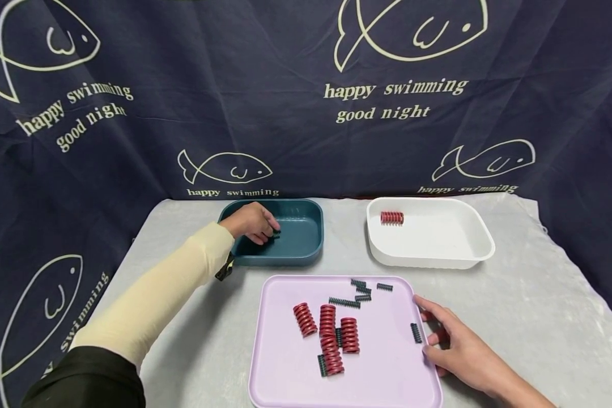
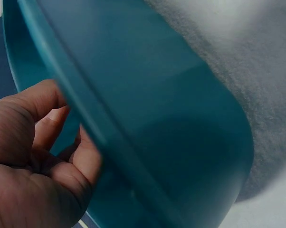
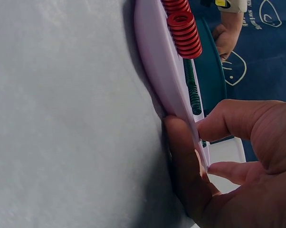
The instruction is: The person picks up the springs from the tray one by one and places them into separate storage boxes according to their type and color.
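Note:
My left hand (image 1: 268, 231) reaches into the teal bin (image 1: 301, 241) at the back left and pinches a small dark spring (image 1: 276, 233) at its fingertips. In the left wrist view the hand (image 2: 62, 142) curls behind the bin's rim (image 2: 86, 109), and the spring is hidden. My right hand (image 1: 430, 334) holds the right rim of the lilac tray (image 1: 387, 374). The right wrist view shows the thumb (image 3: 181, 156) under the rim (image 3: 155, 61) and the fingers above it. On the tray lie several red springs (image 1: 331, 334) and several small dark springs (image 1: 359, 292).
A white bin (image 1: 438, 252) stands at the back right with one red spring (image 1: 391, 217) in it. A grey cloth (image 1: 530, 306) covers the table. A dark blue curtain with fish prints (image 1: 306, 102) hangs behind.

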`<act>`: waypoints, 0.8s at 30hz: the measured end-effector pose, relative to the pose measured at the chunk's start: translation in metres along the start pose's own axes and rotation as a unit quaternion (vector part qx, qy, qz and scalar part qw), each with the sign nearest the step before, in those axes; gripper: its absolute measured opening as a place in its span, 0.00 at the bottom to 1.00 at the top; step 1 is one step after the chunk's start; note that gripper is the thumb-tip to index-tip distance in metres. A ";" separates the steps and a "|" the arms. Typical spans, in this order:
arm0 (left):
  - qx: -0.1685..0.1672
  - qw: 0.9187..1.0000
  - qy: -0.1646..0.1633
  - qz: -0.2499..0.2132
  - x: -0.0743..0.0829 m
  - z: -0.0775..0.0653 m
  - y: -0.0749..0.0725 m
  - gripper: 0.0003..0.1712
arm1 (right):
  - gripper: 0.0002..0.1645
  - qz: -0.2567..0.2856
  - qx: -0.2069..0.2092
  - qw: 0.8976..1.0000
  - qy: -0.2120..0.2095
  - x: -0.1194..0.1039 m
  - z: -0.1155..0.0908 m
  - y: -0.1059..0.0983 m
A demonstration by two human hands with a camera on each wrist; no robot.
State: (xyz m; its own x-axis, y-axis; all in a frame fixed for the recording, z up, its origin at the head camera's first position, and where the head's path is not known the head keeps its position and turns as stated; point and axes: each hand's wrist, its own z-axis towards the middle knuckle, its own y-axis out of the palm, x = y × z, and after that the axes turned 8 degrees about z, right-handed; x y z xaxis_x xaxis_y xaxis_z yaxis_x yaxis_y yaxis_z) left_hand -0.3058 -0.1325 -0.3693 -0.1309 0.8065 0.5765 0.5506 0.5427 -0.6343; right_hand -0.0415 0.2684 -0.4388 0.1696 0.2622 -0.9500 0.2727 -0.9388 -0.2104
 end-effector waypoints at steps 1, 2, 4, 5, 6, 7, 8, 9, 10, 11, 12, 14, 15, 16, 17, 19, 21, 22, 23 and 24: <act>0.000 1.000 0.002 -0.001 0.000 -0.001 -0.001 0.18 | 0.53 0.000 0.002 1.000 0.002 0.000 0.000 0.000; 0.001 1.000 0.005 -0.002 0.000 -0.002 -0.003 0.18 | 0.53 -0.001 0.004 1.000 0.003 0.000 0.000 0.001; 0.000 1.000 0.011 -0.008 0.000 -0.004 -0.005 0.18 | 0.54 -0.002 0.008 1.000 0.006 0.001 -0.001 0.002; -0.001 1.000 0.016 -0.011 0.000 -0.005 -0.007 0.19 | 0.54 -0.003 0.010 1.000 0.006 0.001 -0.001 0.002; -0.003 1.000 0.020 -0.015 0.000 -0.005 -0.009 0.19 | 0.54 -0.005 0.012 1.000 0.008 0.001 -0.001 0.002; -0.004 1.000 0.024 -0.018 0.000 -0.006 -0.010 0.19 | 0.54 -0.005 0.013 1.000 0.009 0.001 -0.001 0.002; -0.005 0.999 0.028 -0.023 0.001 -0.006 -0.012 0.19 | 0.54 -0.005 0.014 1.000 0.010 0.001 -0.001 0.002; -0.004 0.999 0.031 -0.026 0.001 -0.007 -0.013 0.20 | 0.54 -0.005 0.015 1.000 0.010 0.001 -0.001 0.002; -0.003 0.999 0.033 -0.028 0.001 -0.007 -0.015 0.20 | 0.55 -0.005 0.016 1.000 0.009 0.001 -0.001 0.002; -0.002 0.999 0.035 -0.028 0.001 -0.007 -0.016 0.20 | 0.54 -0.005 0.016 1.000 0.008 0.001 -0.001 0.002; -0.001 0.999 0.038 -0.027 0.001 -0.008 -0.018 0.20 | 0.54 -0.006 0.017 1.000 0.006 0.000 0.000 0.002; 0.001 0.999 0.046 -0.019 0.001 -0.009 -0.019 0.20 | 0.54 -0.006 0.016 1.000 0.003 0.000 0.000 0.002; 0.001 0.999 0.050 -0.013 0.001 -0.010 -0.020 0.20 | 0.54 -0.006 0.015 1.000 0.002 0.000 0.000 0.003; 0.000 0.999 0.054 -0.009 0.001 -0.010 -0.021 0.20 | 0.54 -0.006 0.015 1.000 0.000 0.000 0.000 0.002; -0.002 0.998 0.059 -0.004 0.002 -0.012 -0.021 0.21 | 0.54 -0.007 0.014 1.000 -0.001 0.000 0.000 0.002; -0.009 0.998 0.066 0.003 0.004 -0.014 -0.021 0.21 | 0.54 -0.006 0.012 1.000 0.000 0.000 0.000 0.002; -0.018 0.997 0.072 0.000 0.007 -0.017 -0.020 0.22 | 0.54 -0.006 0.011 1.000 0.001 0.000 0.000 0.002; -0.023 0.997 0.077 -0.002 0.008 -0.018 -0.019 0.22 | 0.54 -0.006 0.010 1.000 0.002 0.000 0.000 0.001; -0.028 0.996 0.083 -0.004 0.010 -0.020 -0.019 0.23 | 0.54 -0.006 0.010 1.000 0.005 0.000 0.000 0.001; -0.034 0.995 0.088 -0.007 0.012 -0.022 -0.018 0.23 | 0.54 -0.007 0.010 1.000 0.007 0.000 0.000 0.001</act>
State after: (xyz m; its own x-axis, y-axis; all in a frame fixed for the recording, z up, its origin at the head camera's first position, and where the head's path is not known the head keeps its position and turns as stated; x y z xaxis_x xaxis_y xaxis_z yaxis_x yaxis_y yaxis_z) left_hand -0.2988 -0.1380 -0.3399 0.0055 0.7424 0.6700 0.6048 0.5311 -0.5935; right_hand -0.0409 0.2676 -0.4388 0.1790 0.2790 -0.9435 0.2569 -0.9389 -0.2289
